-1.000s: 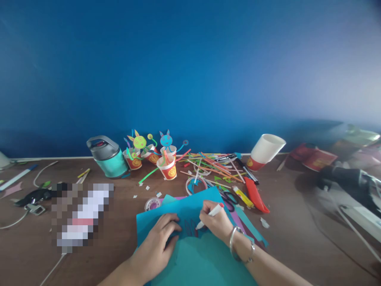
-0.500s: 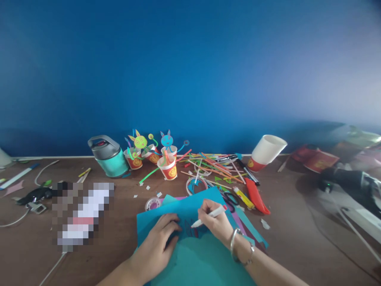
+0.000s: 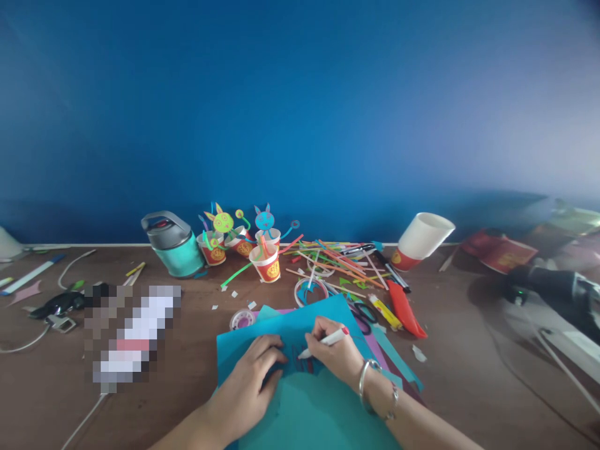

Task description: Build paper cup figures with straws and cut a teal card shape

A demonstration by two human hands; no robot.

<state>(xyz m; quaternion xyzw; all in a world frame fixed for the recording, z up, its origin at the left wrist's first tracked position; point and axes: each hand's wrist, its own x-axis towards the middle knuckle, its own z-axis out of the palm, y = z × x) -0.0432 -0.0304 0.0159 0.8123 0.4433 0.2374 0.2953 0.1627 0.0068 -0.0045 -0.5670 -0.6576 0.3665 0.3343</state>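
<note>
My right hand (image 3: 338, 357) pinches a white marker (image 3: 334, 337), its tip at red strokes (image 3: 310, 366) on the blue sheet (image 3: 323, 312) lying before me; my left hand (image 3: 248, 382), loosely spread, rests there grasping nothing. Drawing seems the step; the next stroke likely calls for a steady sheet.

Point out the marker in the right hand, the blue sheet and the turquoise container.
Marker (image 3: 335, 337): head view, on its white barrel.
Blue sheet (image 3: 294, 326): head view, on its upper part, beyond the fingers.
Turquoise container (image 3: 180, 257): head view, on its body below the grey lid.
</note>
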